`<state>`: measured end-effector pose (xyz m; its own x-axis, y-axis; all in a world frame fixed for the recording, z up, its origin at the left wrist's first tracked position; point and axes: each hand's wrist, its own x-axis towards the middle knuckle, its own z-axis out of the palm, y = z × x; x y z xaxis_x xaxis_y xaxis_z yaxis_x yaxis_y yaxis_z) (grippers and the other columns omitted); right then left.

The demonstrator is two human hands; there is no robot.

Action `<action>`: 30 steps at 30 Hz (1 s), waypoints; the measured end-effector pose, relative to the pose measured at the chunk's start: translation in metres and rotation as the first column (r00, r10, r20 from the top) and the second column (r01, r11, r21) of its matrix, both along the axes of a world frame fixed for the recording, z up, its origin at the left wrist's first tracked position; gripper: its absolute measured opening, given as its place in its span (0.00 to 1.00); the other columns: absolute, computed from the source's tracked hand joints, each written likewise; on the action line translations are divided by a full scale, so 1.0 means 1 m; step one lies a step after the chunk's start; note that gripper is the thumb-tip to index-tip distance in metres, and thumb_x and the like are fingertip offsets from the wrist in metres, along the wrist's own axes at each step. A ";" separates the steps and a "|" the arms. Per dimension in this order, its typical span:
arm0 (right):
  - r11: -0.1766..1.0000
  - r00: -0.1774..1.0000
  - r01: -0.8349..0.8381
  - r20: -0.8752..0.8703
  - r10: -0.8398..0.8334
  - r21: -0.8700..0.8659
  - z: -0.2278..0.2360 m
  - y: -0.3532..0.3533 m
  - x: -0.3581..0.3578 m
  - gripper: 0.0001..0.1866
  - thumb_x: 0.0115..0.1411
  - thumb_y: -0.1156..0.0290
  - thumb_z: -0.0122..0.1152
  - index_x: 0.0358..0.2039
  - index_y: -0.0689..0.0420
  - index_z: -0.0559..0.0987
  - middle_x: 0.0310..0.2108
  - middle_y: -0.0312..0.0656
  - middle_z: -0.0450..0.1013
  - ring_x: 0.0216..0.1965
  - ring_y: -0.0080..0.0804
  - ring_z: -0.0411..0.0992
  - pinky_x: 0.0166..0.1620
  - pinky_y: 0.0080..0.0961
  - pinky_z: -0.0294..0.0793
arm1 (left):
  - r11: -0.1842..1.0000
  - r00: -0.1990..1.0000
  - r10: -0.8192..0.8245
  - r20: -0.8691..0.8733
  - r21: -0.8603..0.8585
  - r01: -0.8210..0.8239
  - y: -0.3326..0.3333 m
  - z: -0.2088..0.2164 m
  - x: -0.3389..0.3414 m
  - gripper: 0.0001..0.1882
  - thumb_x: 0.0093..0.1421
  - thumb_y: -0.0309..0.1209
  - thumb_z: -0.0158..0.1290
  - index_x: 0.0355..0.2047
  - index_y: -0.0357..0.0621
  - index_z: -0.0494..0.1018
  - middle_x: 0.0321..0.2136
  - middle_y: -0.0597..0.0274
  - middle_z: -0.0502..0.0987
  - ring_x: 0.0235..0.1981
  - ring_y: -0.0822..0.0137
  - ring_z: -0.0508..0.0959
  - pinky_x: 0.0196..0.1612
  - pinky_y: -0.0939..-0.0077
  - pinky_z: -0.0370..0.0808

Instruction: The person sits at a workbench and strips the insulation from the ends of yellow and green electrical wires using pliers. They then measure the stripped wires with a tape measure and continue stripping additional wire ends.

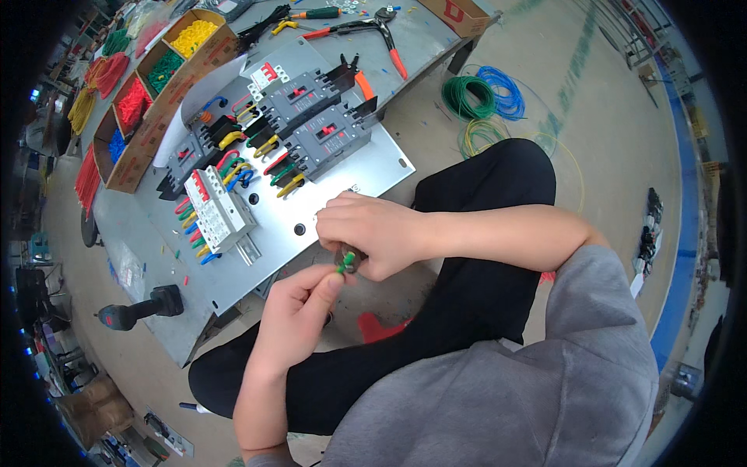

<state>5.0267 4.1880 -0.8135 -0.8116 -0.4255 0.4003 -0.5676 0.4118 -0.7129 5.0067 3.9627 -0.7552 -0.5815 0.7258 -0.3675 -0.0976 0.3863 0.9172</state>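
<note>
Above my lap, just off the near edge of the metal mounting plate (371, 170), my two hands meet. My left hand (299, 310) pinches a short green sleeve (347, 261) between thumb and forefinger. My right hand (377, 232) is curled round the far side of it, closed on something small and dark that its fingers mostly hide. On the plate stand several grey circuit breakers (330, 137) with red switches and short coloured wires. A white row of small breakers (215, 208) sits on a metal rail near the plate's left side.
A cardboard box (173, 93) holds yellow, green, red and blue small parts. Red-handled cutters (354, 28) and orange-handled pliers (362, 84) lie on the table. A cordless power tool (140, 308) rests at the table's left edge. Green and blue wire coils (468, 97) lie on the floor.
</note>
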 end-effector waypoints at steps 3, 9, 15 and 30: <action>0.996 0.993 -0.082 -0.087 0.079 -0.026 0.002 0.000 0.003 0.22 0.35 0.79 0.69 0.32 0.53 0.69 0.32 0.39 0.67 0.38 0.44 0.68 0.46 0.36 0.67 | 0.988 0.827 -0.140 0.545 0.128 0.083 -0.008 0.001 -0.010 0.16 0.77 0.36 0.47 0.44 0.37 0.79 0.21 0.75 0.67 0.22 0.77 0.65 0.27 0.78 0.64; 0.999 0.993 -0.049 -0.105 0.051 0.016 -0.006 -0.004 -0.001 0.26 0.30 0.74 0.75 0.31 0.53 0.69 0.31 0.38 0.65 0.38 0.43 0.66 0.45 0.37 0.66 | 0.992 0.993 -0.115 -0.015 0.045 0.115 0.003 0.004 0.005 0.11 0.71 0.35 0.57 0.40 0.38 0.74 0.23 0.68 0.68 0.22 0.76 0.68 0.27 0.80 0.66; 1.000 0.990 0.007 -0.142 -0.011 -0.025 0.005 -0.008 0.000 0.25 0.38 0.66 0.79 0.35 0.51 0.72 0.32 0.36 0.65 0.36 0.42 0.66 0.45 0.36 0.63 | 0.997 0.894 -0.076 -0.442 -0.034 0.067 0.006 0.007 0.017 0.14 0.66 0.35 0.63 0.38 0.37 0.72 0.21 0.56 0.72 0.20 0.63 0.73 0.25 0.70 0.68; 0.786 0.997 0.059 0.083 -0.010 -0.616 0.010 -0.026 0.008 0.27 0.51 0.64 0.71 0.50 0.53 0.71 0.38 0.34 0.65 0.38 0.30 0.63 0.48 0.29 0.59 | 0.998 0.755 0.051 -0.654 0.058 -0.017 0.003 0.020 0.010 0.14 0.61 0.37 0.68 0.32 0.41 0.76 0.17 0.57 0.74 0.16 0.61 0.77 0.21 0.69 0.71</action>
<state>5.0345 4.1621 -0.8035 -0.8574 -0.0785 0.5086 -0.4994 -0.1119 -0.8591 5.0172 3.9655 -0.7348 -0.6924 0.7068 0.1452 0.5213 0.3509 0.7779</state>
